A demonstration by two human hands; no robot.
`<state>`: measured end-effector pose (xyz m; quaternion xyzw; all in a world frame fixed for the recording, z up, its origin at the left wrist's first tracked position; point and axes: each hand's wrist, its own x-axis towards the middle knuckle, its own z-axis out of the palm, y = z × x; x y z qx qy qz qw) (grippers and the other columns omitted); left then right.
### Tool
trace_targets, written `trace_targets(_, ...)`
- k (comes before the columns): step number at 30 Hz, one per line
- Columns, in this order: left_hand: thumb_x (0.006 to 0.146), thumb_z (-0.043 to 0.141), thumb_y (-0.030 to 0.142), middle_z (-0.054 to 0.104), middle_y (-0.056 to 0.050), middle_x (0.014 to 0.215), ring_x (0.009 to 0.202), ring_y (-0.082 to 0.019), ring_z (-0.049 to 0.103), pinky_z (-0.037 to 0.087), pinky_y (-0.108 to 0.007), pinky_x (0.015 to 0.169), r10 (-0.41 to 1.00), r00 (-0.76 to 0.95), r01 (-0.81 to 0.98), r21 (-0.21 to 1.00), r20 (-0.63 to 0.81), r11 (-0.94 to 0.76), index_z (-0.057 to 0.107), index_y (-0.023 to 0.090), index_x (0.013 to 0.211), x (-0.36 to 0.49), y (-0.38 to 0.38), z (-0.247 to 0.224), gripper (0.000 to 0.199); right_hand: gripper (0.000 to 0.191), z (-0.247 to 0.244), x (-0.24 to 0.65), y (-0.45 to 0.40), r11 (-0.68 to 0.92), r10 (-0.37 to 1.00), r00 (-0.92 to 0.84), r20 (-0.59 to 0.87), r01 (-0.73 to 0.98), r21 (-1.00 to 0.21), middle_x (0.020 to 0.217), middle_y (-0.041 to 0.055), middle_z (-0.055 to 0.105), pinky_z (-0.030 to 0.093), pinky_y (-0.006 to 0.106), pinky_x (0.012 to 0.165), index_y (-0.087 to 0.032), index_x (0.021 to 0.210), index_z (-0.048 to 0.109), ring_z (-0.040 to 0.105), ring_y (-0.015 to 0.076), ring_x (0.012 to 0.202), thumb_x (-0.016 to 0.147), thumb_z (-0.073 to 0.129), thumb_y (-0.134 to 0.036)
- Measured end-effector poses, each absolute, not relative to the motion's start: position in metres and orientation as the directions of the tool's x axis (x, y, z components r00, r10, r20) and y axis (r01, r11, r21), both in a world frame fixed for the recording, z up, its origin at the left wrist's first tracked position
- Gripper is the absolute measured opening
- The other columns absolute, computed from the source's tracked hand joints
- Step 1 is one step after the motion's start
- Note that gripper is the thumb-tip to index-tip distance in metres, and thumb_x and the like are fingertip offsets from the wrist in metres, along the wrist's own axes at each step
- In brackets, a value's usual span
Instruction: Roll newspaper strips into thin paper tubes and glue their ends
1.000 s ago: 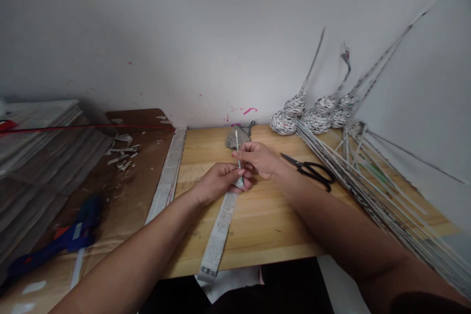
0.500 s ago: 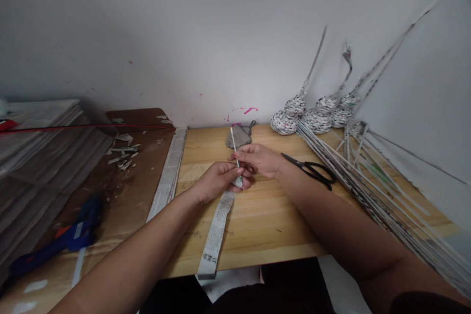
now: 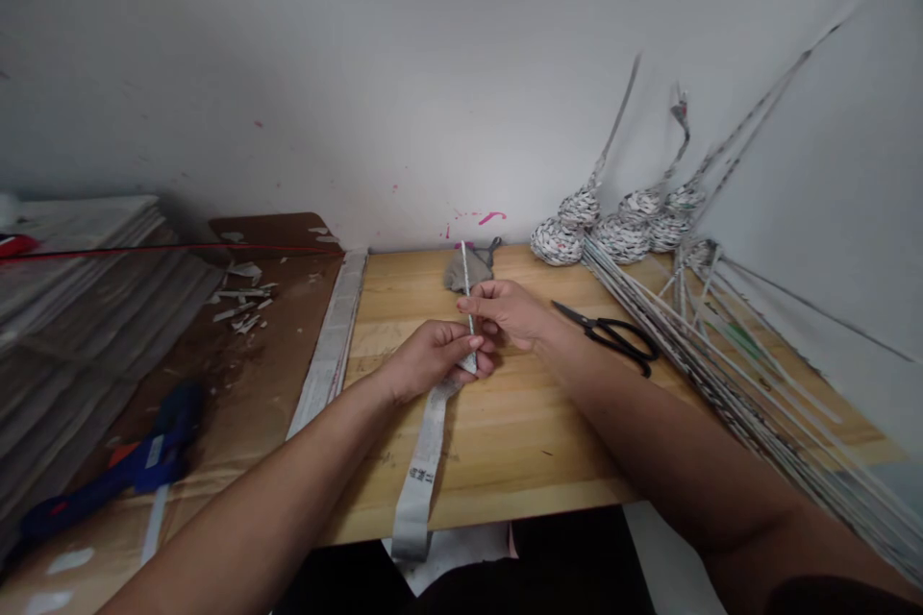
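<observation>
A pale grey-white wall [image 3: 361, 96] rose behind the counter [image 3: 519, 461], marked low down with pink splashes and a few small spots. A second wall [image 3: 880, 240] met it at the right. The counter had a light wood-grain top. Left of it lay a brown, worn surface [image 3: 245, 384]. The light was soft and dim, the upper corners darker.

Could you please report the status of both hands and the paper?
Left hand and right hand gripping rolled paper tube; flat strip trailing over table edge; scissors beside right forearm.
</observation>
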<state>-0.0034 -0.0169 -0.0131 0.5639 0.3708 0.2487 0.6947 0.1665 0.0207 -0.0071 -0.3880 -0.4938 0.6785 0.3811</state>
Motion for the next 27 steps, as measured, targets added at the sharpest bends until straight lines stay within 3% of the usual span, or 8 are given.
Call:
trace_targets(6, 0.082, 0.064, 0.049, 0.071, -0.008, 0.081, 0.078, -0.017, 0.066, 0.054, -0.032, 0.073, 0.778, 0.583, 0.05, 0.966, -0.233, 0.252, 0.07, 0.013, 0.094, -0.0052, -0.0153, -0.0131, 0.038, 0.041, -0.0087, 0.1706, 0.0245, -0.243, 0.816, -0.557, -0.155, -0.087, -0.966, 0.054, -0.0023, 0.058, 0.027, 0.017, 0.038, -0.011, 0.083, 0.068, 0.048, 0.0057, 0.043, 0.07, 0.076, -0.049)
trace_targets(11, 0.082, 0.063, 0.05, 0.071, -0.008, 0.08, 0.077, -0.017, 0.065, 0.054, -0.032, 0.072, 0.752, 0.612, 0.083, 0.965, -0.246, 0.248, 0.071, 0.013, 0.092, -0.0041, -0.017, -0.0125, 0.04, 0.039, -0.0066, 0.1683, 0.0244, -0.238, 0.917, -0.37, -0.152, -0.198, -0.951, 0.05, -0.0069, 0.051, 0.022, 0.016, 0.036, -0.015, 0.065, 0.056, 0.038, 0.0029, 0.04, 0.06, 0.085, -0.042)
trace_targets(17, 0.083, 0.062, 0.05, 0.069, -0.007, 0.078, 0.073, -0.015, 0.064, 0.053, -0.03, 0.071, 0.761, 0.603, 0.069, 0.967, -0.237, 0.247, 0.07, 0.013, 0.091, -0.0049, -0.0173, -0.0131, 0.039, 0.039, -0.0073, 0.1689, 0.0248, -0.256, 0.858, -0.493, -0.148, -0.16, -0.953, 0.055, -0.0037, 0.054, 0.028, 0.016, 0.039, -0.012, 0.085, 0.069, 0.045, 0.0052, 0.047, 0.067, 0.08, -0.045)
trace_targets(22, 0.082, 0.062, 0.051, 0.071, -0.009, 0.08, 0.077, -0.017, 0.065, 0.053, -0.032, 0.072, 0.761, 0.604, 0.093, 0.969, -0.238, 0.23, 0.071, 0.012, 0.091, -0.0035, -0.0175, -0.0118, 0.041, 0.04, -0.0044, 0.1654, 0.0221, -0.233, 0.923, -0.357, -0.146, -0.215, -0.948, 0.049, -0.0067, 0.049, 0.022, 0.016, 0.037, -0.015, 0.062, 0.055, 0.039, 0.0034, 0.041, 0.059, 0.086, -0.041)
trace_targets(27, 0.082, 0.062, 0.052, 0.071, -0.008, 0.079, 0.076, -0.017, 0.066, 0.054, -0.033, 0.073, 0.77, 0.592, 0.096, 0.969, -0.238, 0.226, 0.071, 0.013, 0.091, -0.0035, -0.0169, -0.0118, 0.041, 0.041, -0.0053, 0.1678, 0.0242, -0.252, 0.871, -0.463, -0.164, -0.136, -0.958, 0.053, -0.004, 0.053, 0.025, 0.017, 0.037, -0.012, 0.08, 0.067, 0.041, 0.0044, 0.043, 0.066, 0.079, -0.049)
